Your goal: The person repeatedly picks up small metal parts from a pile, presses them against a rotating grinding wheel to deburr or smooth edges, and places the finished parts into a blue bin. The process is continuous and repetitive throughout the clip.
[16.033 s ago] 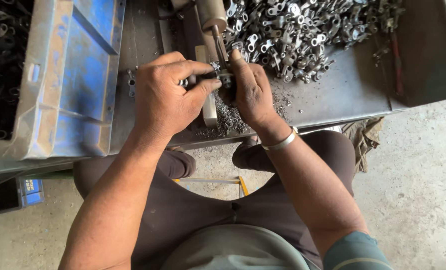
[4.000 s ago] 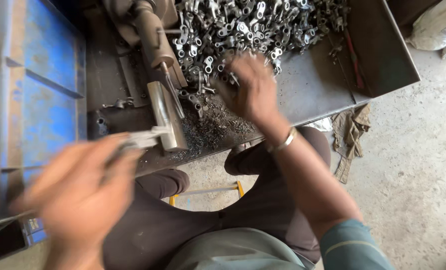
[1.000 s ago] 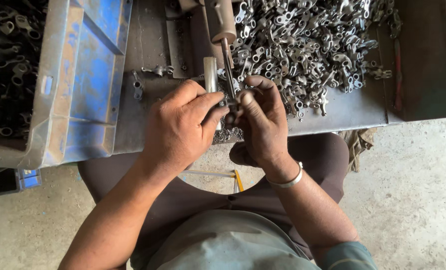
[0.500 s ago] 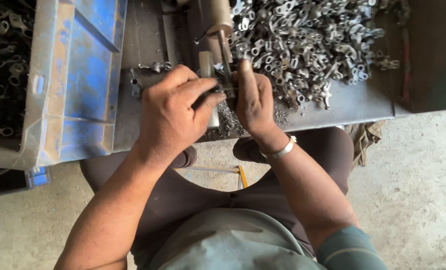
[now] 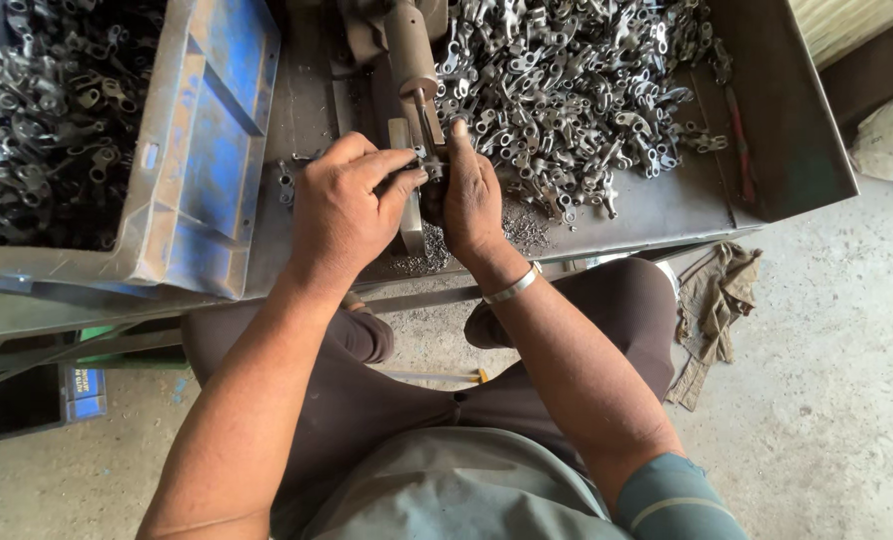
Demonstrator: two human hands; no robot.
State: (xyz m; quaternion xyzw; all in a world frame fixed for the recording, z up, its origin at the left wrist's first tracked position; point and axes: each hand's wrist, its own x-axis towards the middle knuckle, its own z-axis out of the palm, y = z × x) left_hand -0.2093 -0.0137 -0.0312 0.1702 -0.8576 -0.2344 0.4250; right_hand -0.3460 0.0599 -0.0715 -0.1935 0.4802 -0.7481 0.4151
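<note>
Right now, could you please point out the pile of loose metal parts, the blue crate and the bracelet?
pile of loose metal parts (image 5: pixel 567 80), head view, middle of the heap.
blue crate (image 5: pixel 212 150), head view, its sloping side wall.
bracelet (image 5: pixel 512 288), head view, band at the wrist.

Crowded metal tray, with one bare strip along its near edge

The heap of small metal parts (image 5: pixel 567 90) blocks the tray (image 5: pixel 667 205) from its far edge to the middle; the spindle (image 5: pixel 412 55) and upright block (image 5: pixel 407 200) stand at its left. The blue crate (image 5: pixel 207 150) walls off the left side. Bare sheet shows toward the near right corner.
</note>
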